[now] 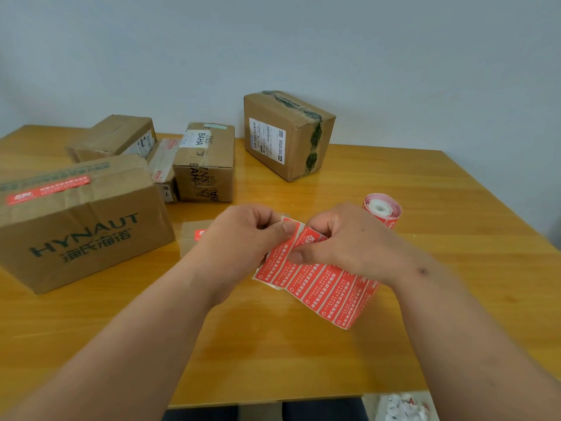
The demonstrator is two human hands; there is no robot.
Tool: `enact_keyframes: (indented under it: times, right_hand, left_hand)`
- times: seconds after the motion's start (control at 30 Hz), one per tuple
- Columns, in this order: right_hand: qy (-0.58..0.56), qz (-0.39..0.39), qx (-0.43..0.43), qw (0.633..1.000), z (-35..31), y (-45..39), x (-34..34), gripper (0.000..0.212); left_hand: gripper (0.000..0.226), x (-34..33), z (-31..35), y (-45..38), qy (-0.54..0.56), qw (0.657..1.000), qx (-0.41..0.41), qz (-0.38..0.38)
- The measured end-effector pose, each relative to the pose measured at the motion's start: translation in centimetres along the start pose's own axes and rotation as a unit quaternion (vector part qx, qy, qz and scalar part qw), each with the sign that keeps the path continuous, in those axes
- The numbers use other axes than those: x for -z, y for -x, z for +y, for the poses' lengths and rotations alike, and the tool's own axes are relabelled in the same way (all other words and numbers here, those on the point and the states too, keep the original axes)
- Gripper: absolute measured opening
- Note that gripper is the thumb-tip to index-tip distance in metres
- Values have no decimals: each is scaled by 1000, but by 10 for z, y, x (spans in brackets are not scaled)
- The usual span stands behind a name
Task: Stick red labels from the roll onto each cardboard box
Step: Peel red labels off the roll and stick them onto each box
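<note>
Red labels on an unrolled backing strip (321,287) hang above the yellow wooden table (425,208), trailing back to the pink-edged roll (383,208) lying behind the right hand (343,241). Left hand (243,235) pinches the strip's top end, thumb curled over it; right thumb and fingers pinch one label's corner. Large brown HYNAUT cardboard box (82,226) (red label on top) sits left; tall taped cardboard box (288,135) stands well behind.
</note>
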State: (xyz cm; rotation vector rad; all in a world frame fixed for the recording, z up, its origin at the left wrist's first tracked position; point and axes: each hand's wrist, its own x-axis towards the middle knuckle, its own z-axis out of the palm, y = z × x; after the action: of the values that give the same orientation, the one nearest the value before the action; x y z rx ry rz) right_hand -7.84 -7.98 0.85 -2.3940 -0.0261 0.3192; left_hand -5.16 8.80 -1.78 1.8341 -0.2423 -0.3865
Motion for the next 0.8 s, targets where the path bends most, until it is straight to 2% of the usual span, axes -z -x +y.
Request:
enact_keyframes:
  times: [0.27, 0.5, 0.63, 0.8]
  right_hand:
    - [66, 32, 34, 997, -5, 3, -2, 14]
    - [9, 5, -4, 1000, -4, 2, -2, 20]
    - [-2, 10, 1, 1000, -4, 3, -2, 17]
    - [8, 11, 5, 1000, -2, 3, -4, 12]
  left_hand:
    - [27, -2, -3, 0, 31, 999, 9, 17]
    - [28, -4, -2, 4, 19, 999, -6, 35]
    - [34, 0, -1, 8, 22, 1000, -14, 8]
    - [21, 2, -6, 8, 12, 1000, -16, -12]
